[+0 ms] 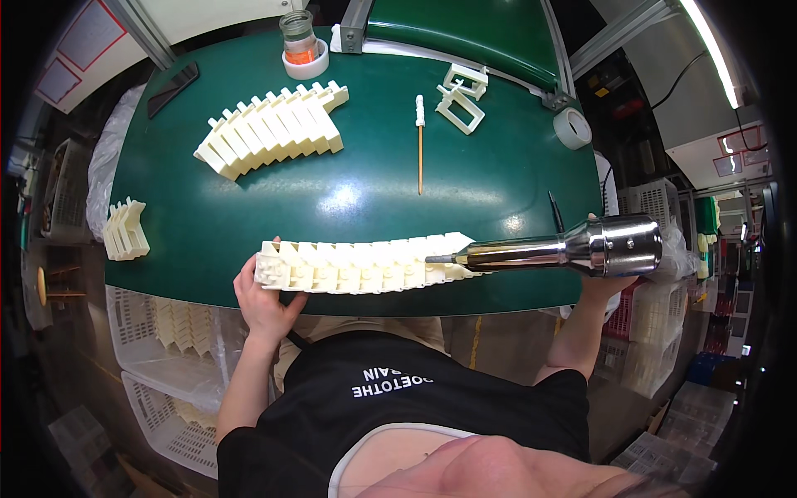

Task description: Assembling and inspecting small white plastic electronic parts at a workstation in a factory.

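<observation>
A long row of cream plastic parts (357, 267), set side by side, lies along the near edge of the green table. My left hand (266, 303) grips the row's left end, thumb on the near side and fingers round the end. At the right, my right hand (606, 285) is wrapped round a chrome hand tool (573, 249) with a thick round body, which hides most of the fingers. The tool's narrow grey tip points left and lies over the right part of the row; whether it touches I cannot tell.
On the green table (365, 178) are a second row of cream parts (274, 129), a smaller cluster (126, 231), two plastic frames (462, 106), a thin stick (420, 153), a tape roll (573, 129), a glass jar (299, 37), a phone (173, 90) and a black pen (555, 212). A conveyor belt (465, 29) stands behind.
</observation>
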The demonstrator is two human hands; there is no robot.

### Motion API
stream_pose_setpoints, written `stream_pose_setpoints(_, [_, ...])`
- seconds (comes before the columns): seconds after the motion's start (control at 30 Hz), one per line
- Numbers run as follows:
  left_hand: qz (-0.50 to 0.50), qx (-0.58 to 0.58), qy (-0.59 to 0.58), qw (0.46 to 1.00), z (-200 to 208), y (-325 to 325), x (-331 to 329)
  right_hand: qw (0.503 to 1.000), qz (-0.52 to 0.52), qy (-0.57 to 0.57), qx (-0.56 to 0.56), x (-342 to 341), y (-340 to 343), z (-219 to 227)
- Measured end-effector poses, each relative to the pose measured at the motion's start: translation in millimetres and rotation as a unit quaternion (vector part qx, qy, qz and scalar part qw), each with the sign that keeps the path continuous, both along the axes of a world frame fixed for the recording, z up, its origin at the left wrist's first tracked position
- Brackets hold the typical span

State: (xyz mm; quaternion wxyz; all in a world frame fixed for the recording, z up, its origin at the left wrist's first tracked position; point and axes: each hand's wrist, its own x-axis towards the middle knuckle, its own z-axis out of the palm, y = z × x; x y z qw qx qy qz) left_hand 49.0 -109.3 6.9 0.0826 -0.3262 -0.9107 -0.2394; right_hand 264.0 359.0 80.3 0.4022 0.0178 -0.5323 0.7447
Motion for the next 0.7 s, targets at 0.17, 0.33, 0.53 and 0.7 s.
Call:
stream_pose_setpoints(0.17, [-0.003, 0.008, 0.003, 1.000, 2.8, -0.6, -0.2, 0.575, -0.441, -0.279, 0.630, 10.5, 6.8, 0.6])
stream_pose_setpoints(0.33, [-0.004, 0.007, -0.004, 1.000, 1.9, 0.9, -0.6, 0.207, -0.583, -0.193, 0.762, -27.8, -25.5, 22.3])
stream_pose_setpoints(0.53, [-0.008, 0.008, -0.005, 1.000, 2.5, -1.0, -0.9, 0.461, -0.518, -0.200, 0.692, -24.0, -16.5, 11.4])
stream_pose_setpoints(0.7, [-0.002, 0.002, -0.002, 1.000, 2.8, -1.3, -1.3, 0.391, -0.518, -0.208, 0.732, -29.1, -21.9, 19.8])
